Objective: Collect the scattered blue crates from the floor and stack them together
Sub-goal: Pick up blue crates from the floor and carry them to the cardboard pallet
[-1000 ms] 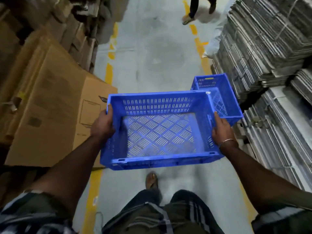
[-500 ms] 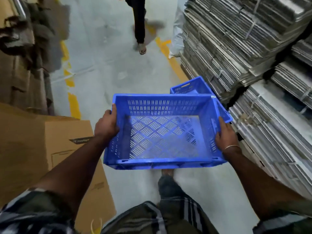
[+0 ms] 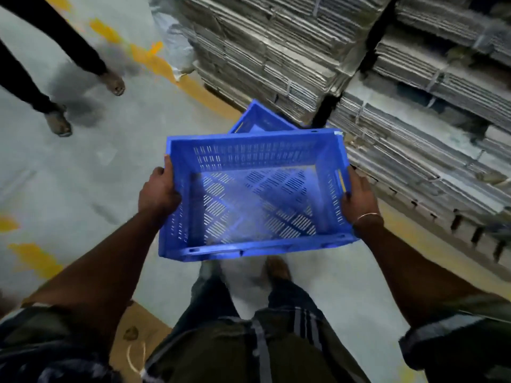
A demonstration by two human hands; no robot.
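An empty blue slotted crate hangs in front of me at waist height, open side up. My left hand grips its left wall and my right hand, a bangle on the wrist, grips its right wall near the handle slot. Behind it a second blue crate sits on the floor against the bundled cardboard; only its far corner shows above the carried crate's rim.
Tall stacks of tied flat cardboard fill the right side. Another person's legs and sandals stand at the upper left. Worn yellow floor lines cross the grey concrete. A brown carton lies by my left leg.
I have walked and turned right toward the cardboard stacks, carrying the crate. The floor crate is now closer and mostly hidden behind the carried one. The other person's legs have shifted to the left.
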